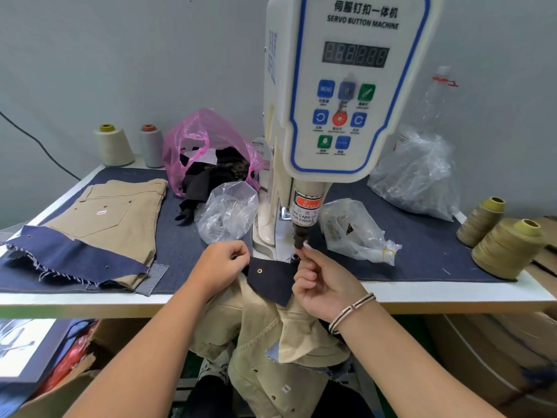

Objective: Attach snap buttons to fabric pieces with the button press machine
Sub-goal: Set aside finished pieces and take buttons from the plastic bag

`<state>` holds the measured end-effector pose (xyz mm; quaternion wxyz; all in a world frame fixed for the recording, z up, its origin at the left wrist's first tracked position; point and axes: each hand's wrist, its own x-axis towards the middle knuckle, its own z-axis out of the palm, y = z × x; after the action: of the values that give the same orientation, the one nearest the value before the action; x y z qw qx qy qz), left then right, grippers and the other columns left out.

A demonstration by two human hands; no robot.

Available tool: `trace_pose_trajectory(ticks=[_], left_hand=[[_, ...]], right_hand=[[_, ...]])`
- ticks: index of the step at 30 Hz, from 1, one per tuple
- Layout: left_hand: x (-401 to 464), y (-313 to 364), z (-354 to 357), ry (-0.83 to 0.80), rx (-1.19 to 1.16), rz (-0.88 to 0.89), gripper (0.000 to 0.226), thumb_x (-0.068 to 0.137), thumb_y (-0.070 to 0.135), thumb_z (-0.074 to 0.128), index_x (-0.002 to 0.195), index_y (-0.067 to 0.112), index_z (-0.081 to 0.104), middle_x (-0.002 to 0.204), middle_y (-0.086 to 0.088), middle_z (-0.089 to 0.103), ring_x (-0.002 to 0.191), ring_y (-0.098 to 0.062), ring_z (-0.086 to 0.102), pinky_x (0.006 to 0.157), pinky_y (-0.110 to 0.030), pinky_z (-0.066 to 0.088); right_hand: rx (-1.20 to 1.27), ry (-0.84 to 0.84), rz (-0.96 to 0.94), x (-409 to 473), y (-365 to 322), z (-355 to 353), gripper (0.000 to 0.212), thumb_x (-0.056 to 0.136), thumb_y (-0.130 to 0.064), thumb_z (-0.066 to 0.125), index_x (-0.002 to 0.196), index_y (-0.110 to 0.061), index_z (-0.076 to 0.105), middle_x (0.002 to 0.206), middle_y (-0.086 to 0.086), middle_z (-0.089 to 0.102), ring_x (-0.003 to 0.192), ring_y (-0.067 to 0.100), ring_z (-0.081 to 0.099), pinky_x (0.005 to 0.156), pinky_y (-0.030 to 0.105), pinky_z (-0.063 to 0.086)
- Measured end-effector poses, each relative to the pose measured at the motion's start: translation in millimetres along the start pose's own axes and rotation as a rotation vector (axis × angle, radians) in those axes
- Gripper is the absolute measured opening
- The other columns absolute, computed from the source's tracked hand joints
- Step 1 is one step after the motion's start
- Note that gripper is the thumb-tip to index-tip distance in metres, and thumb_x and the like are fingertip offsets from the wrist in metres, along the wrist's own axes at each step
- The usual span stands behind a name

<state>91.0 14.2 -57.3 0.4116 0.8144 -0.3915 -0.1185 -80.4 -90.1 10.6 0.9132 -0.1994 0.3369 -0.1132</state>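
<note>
One snap (259, 270) already sits in our navy flap (272, 279); left hand (221, 264) pinches its edge, right hand (321, 282) pinches a second part under the punch (299, 236), unpressed

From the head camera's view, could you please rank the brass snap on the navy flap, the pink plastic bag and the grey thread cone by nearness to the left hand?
1. The brass snap on the navy flap, just right of the left hand.
2. The pink plastic bag, farther back on the table, beside the machine.
3. The grey thread cone, at the back left by the wall.
</note>
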Motion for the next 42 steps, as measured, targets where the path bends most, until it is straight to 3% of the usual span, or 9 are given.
trace_pose_trajectory(ticks=[11,20,29,31,33,36,38,40,42], left_hand=[[0.7,-0.3,0.2,0.004,0.012,0.012,0.023,0.081,0.011,0.058,0.061,0.023,0.060,0.065,0.009,0.064,0.062,-0.001,0.053,0.063,-0.021,0.044],[1.3,-1.4,0.7,0.005,0.012,0.008,0.024,0.082,0.013,0.058,0.061,0.025,0.060,0.065,0.009,0.063,0.062,-0.001,0.053,0.063,-0.022,0.044],[-0.4,-0.5,0.4,0.019,0.002,0.029,0.023,0.077,0.012,0.055,0.062,0.029,0.052,0.060,0.013,0.056,0.059,-0.005,0.048,0.061,-0.024,0.041],[-1.8,-0.4,-0.7,0.027,0.021,0.031,0.010,0.070,0.022,0.051,0.065,0.030,0.049,0.060,0.010,0.054,0.059,-0.008,0.047,0.060,-0.029,0.041],[-2.8,-1.3,-1.4,0.033,0.081,0.019,0.002,0.064,0.030,0.046,0.066,0.031,0.046,0.062,0.006,0.055,0.062,-0.015,0.050,0.057,-0.033,0.040],[-2.8,-2.6,-0.3,0.024,0.231,-0.002,0.002,0.063,0.034,0.038,0.062,0.032,0.037,0.065,0.005,0.054,0.067,-0.023,0.053,0.050,-0.031,0.028],[-1.7,-3.1,1.6,0.051,0.242,-0.001,0.009,0.069,0.035,0.039,0.061,0.031,0.036,0.067,0.003,0.056,0.068,-0.028,0.051,0.050,-0.032,0.026],[-1.6,-3.6,1.9,0.075,0.237,-0.024,0.021,0.075,0.034,0.048,0.059,0.029,0.036,0.064,0.004,0.055,0.064,-0.028,0.046,0.047,-0.031,0.025],[-1.3,-4.0,3.0,0.078,0.232,-0.024,0.020,0.072,0.035,0.046,0.058,0.027,0.035,0.064,0.002,0.056,0.066,-0.031,0.050,0.048,-0.032,0.025]], right_hand=[[0.109,0.020,0.009,-9.1,2.5,3.9,0.016,0.089,-0.015,0.059,0.078,-0.003,0.062,0.043,-0.003,0.044,0.029,0.006,0.035,0.031,0.011,0.028],[0.189,0.031,0.034,-13.8,-2.0,11.1,0.019,0.092,-0.011,0.053,0.077,0.001,0.059,0.041,-0.002,0.039,0.028,0.006,0.037,0.031,0.010,0.028],[0.247,-0.013,-0.014,-23.8,21.9,14.0,0.018,0.085,0.000,0.043,0.094,0.003,0.058,0.054,0.001,0.043,0.039,0.007,0.036,0.034,0.013,0.031],[0.132,-0.068,-0.008,-19.7,37.2,22.1,0.027,0.079,0.001,0.045,0.102,0.001,0.059,0.055,0.000,0.041,0.041,0.006,0.034,0.034,0.014,0.030],[-0.042,-0.107,-0.034,-5.3,50.1,36.5,0.025,0.085,-0.002,0.051,0.108,-0.001,0.061,0.054,-0.001,0.041,0.038,0.006,0.036,0.034,0.014,0.029],[-0.448,-0.082,-0.225,34.0,53.0,63.6,0.020,0.092,-0.002,0.048,0.103,-0.008,0.063,0.059,0.000,0.045,0.043,0.008,0.041,0.039,0.015,0.034],[-0.878,-0.032,-0.427,65.1,43.0,78.7,0.028,0.094,-0.004,0.041,0.112,-0.007,0.062,0.071,0.002,0.054,0.056,0.014,0.051,0.052,0.024,0.047],[-1.438,0.053,-0.642,93.4,31.9,88.5,0.031,0.092,-0.007,0.042,0.110,-0.006,0.067,0.095,0.007,0.067,0.084,0.024,0.061,0.076,0.033,0.051],[-1.881,0.117,-0.715,117.7,22.8,96.5,0.027,0.089,-0.008,0.044,0.098,-0.005,0.068,0.103,0.011,0.066,0.096,0.030,0.060,0.073,0.029,0.047]])
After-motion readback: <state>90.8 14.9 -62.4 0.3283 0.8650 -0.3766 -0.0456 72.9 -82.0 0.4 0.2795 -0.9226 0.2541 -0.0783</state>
